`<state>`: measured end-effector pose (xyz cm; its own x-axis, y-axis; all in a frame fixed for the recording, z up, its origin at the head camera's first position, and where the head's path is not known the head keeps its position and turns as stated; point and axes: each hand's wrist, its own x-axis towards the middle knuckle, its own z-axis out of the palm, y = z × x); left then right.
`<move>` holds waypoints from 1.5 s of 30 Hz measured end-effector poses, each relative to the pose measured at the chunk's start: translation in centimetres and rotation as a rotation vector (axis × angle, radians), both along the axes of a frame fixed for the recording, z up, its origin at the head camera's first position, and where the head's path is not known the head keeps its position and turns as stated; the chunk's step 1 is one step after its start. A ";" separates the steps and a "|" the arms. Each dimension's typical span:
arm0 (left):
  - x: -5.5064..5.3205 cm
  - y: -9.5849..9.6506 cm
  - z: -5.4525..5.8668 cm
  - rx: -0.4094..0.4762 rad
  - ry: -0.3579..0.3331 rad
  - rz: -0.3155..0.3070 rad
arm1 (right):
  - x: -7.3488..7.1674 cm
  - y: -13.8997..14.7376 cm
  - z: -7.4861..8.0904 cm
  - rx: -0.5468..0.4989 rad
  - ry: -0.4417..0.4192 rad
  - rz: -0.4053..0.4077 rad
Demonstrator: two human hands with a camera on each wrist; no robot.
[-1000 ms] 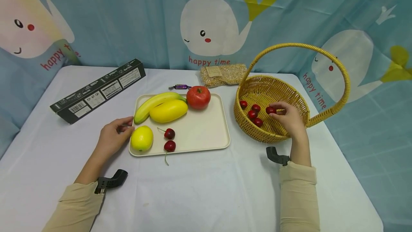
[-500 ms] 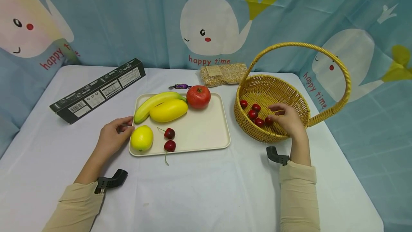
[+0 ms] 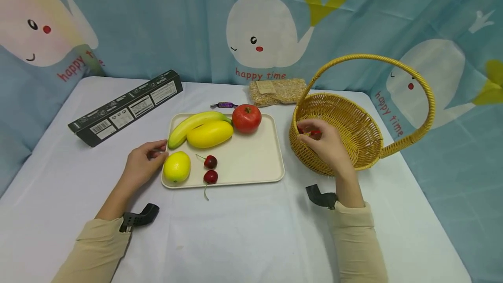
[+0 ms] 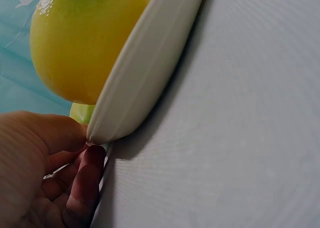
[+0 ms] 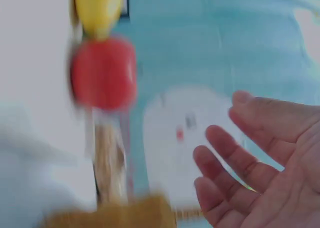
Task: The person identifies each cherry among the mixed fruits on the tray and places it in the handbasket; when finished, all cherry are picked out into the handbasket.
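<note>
My left hand (image 3: 143,165) pinches the left rim of the cream tray (image 3: 251,160); in the left wrist view the thumb and a fingertip meet at its edge. On the tray lie a lemon (image 3: 177,167), a banana (image 3: 192,126), a yellow mango-like fruit (image 3: 210,134), a red tomato-like fruit (image 3: 246,118) and two stemmed cherries (image 3: 210,162). My right hand (image 3: 324,141) hovers over the left side of the wicker basket (image 3: 363,143). Its fingers are apart and hold nothing in the right wrist view. Cherries (image 3: 315,133) in the basket are mostly hidden behind this hand.
A long dark box (image 3: 127,107) lies at the back left. Behind the tray are a purple-wrapped candy (image 3: 224,105) and a bag of grains (image 3: 277,91). The tall basket handle (image 3: 426,95) arches up at the right. A patterned curtain (image 3: 177,21) hangs behind the table.
My right hand has let go of a cherry among the others in the basket, then moved left toward the basket's near-tray rim. My left hand has stayed at the tray. The head view shifted slightly.
</note>
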<state>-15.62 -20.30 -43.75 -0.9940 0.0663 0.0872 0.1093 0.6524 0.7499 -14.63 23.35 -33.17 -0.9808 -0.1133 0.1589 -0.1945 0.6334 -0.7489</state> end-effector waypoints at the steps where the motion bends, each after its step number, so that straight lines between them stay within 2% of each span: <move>1: 0.0 0.0 0.0 0.002 -0.001 -0.003 | -0.1 -1.2 0.1 -0.018 0.011 0.034; 3: 0.0 -0.1 0.0 0.006 -0.002 -0.001 | -0.4 -3.6 -0.1 -0.041 0.032 0.115; 6: 0.0 -0.1 0.0 0.005 0.002 -0.001 | -0.9 -7.4 -0.7 -0.047 0.015 0.255; 10: -0.1 -0.1 0.0 0.005 0.001 0.001 | -1.6 -11.9 -2.3 0.007 -0.034 0.431; 15: -0.1 0.0 -0.1 -0.003 0.008 0.000 | -2.6 -15.9 -4.2 0.108 -0.144 0.522; 20: -0.2 0.1 -0.2 -0.004 0.016 -0.009 | -3.1 -17.9 -5.2 0.225 -0.219 0.524; 25: -0.1 0.1 0.0 0.006 0.026 -0.022 | -3.0 -18.9 -5.6 0.352 -0.202 0.532; 27: 0.0 0.1 0.0 0.008 0.025 -0.022 | -2.9 -19.0 -5.7 0.367 -0.199 0.528; 32: 0.0 0.1 0.0 0.010 0.020 -0.025 | -2.9 -18.4 -5.1 0.309 -0.194 0.514; 36: 0.0 0.1 -0.1 0.012 0.027 -0.027 | -2.9 -16.8 -3.5 0.234 -0.163 0.494; 41: 0.1 0.2 0.1 0.010 0.044 -0.018 | -2.9 -13.1 -1.0 0.130 -0.089 0.417; 45: 0.1 0.1 0.2 0.007 0.037 -0.015 | -2.7 -9.1 0.8 0.045 -0.082 0.317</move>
<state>-15.49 -20.17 -43.59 -0.9890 0.0801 0.1244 0.1466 0.6452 0.7498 -17.28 14.27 -32.40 -0.9048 -0.4201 0.0692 -0.3277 0.5834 -0.7431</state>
